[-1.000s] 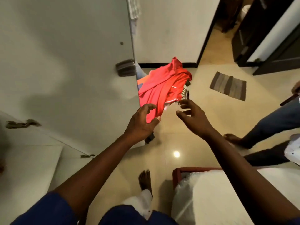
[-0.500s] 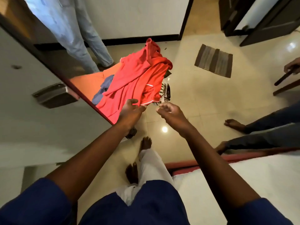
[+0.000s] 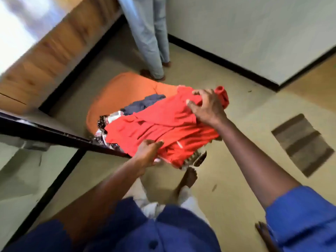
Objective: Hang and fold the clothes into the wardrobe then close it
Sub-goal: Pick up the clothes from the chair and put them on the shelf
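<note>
- Red garment (image 3: 163, 128) is lying on top of the clothes heaped on the orange pouf (image 3: 125, 88); the small white mark on it is too blurred to read.
- Left hand (image 3: 148, 154) is gripping the garment's hem at the pouf's near side, fingers curled round the edge.
- Right hand (image 3: 207, 106) is clutching the bunched end at the pouf's right, fingers bent into the cloth.
- Navy cloth (image 3: 143, 104) is lying on the pouf, partly under the garment.
- Striped mat (image 3: 301, 142) is lying well right of the pouf.

The beige tiled floor (image 3: 227, 110) carries an orange cushion (image 3: 125, 91) under the grip, heaped with clothes (image 3: 154, 128); a striped brown mat (image 3: 300, 144) lies well right of the grip.
</note>
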The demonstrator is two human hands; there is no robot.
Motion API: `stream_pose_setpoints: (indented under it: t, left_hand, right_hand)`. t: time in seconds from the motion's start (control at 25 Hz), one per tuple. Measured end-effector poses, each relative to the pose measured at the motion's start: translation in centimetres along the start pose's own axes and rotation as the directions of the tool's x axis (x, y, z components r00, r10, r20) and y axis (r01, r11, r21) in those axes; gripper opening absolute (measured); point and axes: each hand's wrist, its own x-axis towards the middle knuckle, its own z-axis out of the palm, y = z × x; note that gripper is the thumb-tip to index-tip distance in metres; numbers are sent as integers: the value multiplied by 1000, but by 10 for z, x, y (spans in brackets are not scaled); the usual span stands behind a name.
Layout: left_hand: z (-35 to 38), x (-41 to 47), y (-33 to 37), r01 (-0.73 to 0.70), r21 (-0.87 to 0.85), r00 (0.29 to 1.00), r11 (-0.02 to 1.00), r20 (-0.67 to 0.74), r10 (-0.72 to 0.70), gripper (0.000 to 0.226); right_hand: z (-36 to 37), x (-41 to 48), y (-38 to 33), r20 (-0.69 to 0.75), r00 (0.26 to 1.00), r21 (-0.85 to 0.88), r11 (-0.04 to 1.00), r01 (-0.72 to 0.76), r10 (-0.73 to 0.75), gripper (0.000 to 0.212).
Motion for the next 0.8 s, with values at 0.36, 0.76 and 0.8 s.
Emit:
stream_pose_setpoints:
  t: [0.36, 0.76, 0.8]
  left_hand:
    - [48, 24, 6, 152, -549, 934, 822, -192, -301, 72]
    - [62, 100, -15, 159, -891, 881, 426, -66, -468, 120]
    - [62, 96, -10, 135, -907, 878, 400, -77, -472, 121]
  right_hand:
    - [18, 118, 16, 498, 859, -425, 897, 123, 119, 99]
    - [81, 143, 14, 699, 702, -483, 813, 324, 135, 110]
    - [87, 147, 11, 724, 671, -426, 868, 256, 157, 114]
